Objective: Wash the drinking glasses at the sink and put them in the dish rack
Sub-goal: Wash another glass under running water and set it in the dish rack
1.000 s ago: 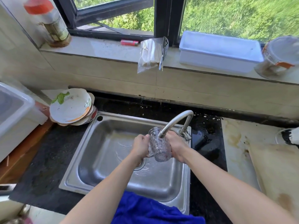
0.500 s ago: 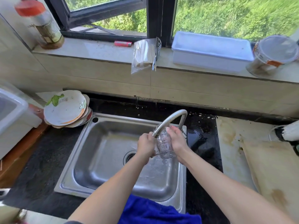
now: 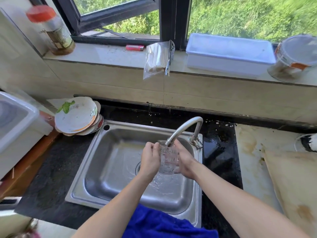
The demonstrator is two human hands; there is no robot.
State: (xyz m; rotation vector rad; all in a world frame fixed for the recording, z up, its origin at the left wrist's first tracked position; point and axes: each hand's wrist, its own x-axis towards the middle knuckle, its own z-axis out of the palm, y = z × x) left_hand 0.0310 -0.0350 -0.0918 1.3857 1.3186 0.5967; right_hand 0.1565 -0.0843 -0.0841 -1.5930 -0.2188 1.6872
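1. The drinking glass [image 3: 169,159] shows only between the left hand [image 3: 150,160] and right hand [image 3: 184,162], which wrap its sides. Its rim is blurred behind the faucet spout [image 3: 181,129].
2. The sink drain [image 3: 138,166] is mostly hidden behind the left hand.
3. The red-capped jar [image 3: 51,30], far left, is blurred and its label unreadable.
4. The near edge cuts off the blue cloth [image 3: 163,224].
5. The left edge cuts off the white tub [image 3: 15,121].

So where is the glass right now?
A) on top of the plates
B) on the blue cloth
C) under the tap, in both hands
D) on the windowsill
C: the glass sits between the left hand and the right hand, just below the spout of the tap and over the sink.
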